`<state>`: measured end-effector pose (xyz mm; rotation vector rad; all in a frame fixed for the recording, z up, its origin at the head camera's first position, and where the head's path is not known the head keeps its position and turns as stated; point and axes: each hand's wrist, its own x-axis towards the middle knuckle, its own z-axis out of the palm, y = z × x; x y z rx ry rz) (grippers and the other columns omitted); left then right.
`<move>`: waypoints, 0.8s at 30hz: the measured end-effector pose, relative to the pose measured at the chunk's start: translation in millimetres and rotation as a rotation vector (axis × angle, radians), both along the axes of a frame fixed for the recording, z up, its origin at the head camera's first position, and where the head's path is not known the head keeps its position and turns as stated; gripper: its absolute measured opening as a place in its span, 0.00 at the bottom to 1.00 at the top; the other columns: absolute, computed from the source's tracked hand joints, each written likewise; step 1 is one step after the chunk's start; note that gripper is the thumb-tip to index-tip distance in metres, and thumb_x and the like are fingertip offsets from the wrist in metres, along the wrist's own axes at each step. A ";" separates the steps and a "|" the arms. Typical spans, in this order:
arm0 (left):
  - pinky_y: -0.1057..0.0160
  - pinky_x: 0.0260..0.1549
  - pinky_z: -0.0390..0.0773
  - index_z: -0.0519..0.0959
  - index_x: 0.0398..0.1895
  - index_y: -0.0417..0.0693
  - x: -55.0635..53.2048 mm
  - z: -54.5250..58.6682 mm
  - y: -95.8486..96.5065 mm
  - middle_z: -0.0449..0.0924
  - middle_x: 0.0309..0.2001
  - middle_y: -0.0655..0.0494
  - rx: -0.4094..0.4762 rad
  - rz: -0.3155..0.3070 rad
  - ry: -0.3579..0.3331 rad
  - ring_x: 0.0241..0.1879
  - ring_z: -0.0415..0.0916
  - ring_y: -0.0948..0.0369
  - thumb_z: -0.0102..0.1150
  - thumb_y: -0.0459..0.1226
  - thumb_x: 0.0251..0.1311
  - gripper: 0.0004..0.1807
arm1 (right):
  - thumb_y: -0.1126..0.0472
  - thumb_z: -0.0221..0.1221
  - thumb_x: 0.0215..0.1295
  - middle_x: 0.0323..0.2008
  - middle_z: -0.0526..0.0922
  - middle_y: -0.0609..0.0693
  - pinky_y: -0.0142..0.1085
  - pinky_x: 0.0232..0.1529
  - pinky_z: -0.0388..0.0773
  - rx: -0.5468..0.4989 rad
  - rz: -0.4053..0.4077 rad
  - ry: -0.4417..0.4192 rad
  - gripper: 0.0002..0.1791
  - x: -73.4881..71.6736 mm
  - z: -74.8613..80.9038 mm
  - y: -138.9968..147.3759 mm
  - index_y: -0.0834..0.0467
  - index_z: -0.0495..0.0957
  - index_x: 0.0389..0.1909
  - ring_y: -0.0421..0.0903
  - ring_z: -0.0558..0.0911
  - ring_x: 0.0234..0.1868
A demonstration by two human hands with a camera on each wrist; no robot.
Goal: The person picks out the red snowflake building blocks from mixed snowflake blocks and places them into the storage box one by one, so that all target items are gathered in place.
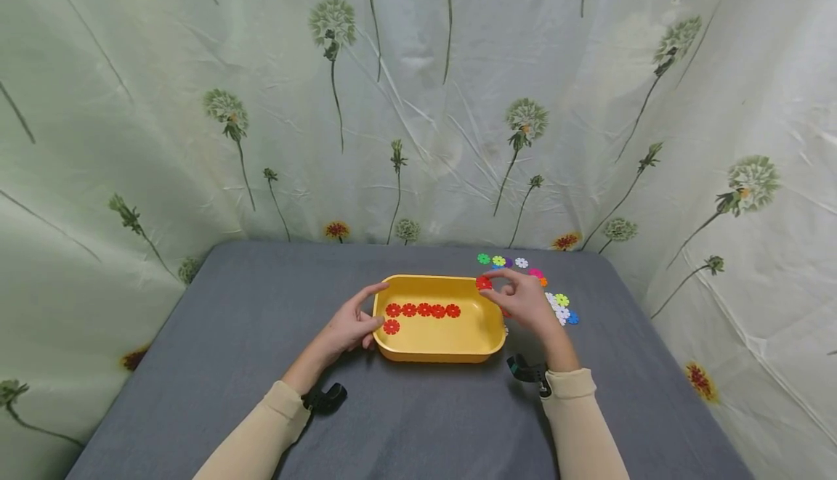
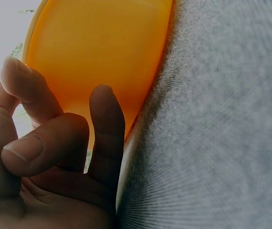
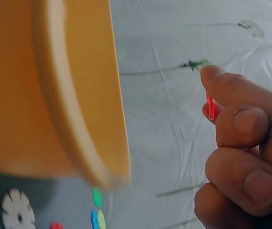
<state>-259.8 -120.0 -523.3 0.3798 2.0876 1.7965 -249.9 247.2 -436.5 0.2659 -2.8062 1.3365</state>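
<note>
Your left hand (image 1: 348,324) at left end of yellow tray (image 1: 428,357), thumb and fingers gripping its rim. In tray, six red flower-shaped pieces (image 1: 424,309): five in row, one nearer you, under leftmost. Your right hand (image 1: 525,304), near tray's far right corner: fingers pinching seventh red piece (image 1: 483,283). Farther right, multicoloured pieces (image 1: 562,313) on gray desk (image 1: 628,378).

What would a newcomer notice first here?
The bright yellow tray on the gray table, with five red discs in a row and a sixth in front of the row's left end. The left hand holds the tray's left end, while the right hand pinches another red disc near its back right corner.
</note>
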 end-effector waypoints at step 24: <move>0.67 0.12 0.62 0.61 0.82 0.66 2.0 3.5 0.9 0.77 0.13 0.59 0.008 0.002 0.002 0.13 0.70 0.60 0.60 0.35 0.73 0.38 | 0.55 0.72 0.68 0.11 0.69 0.43 0.31 0.18 0.58 -0.042 0.205 0.014 0.17 -6.3 -8.8 -77.3 0.55 0.86 0.55 0.40 0.64 0.12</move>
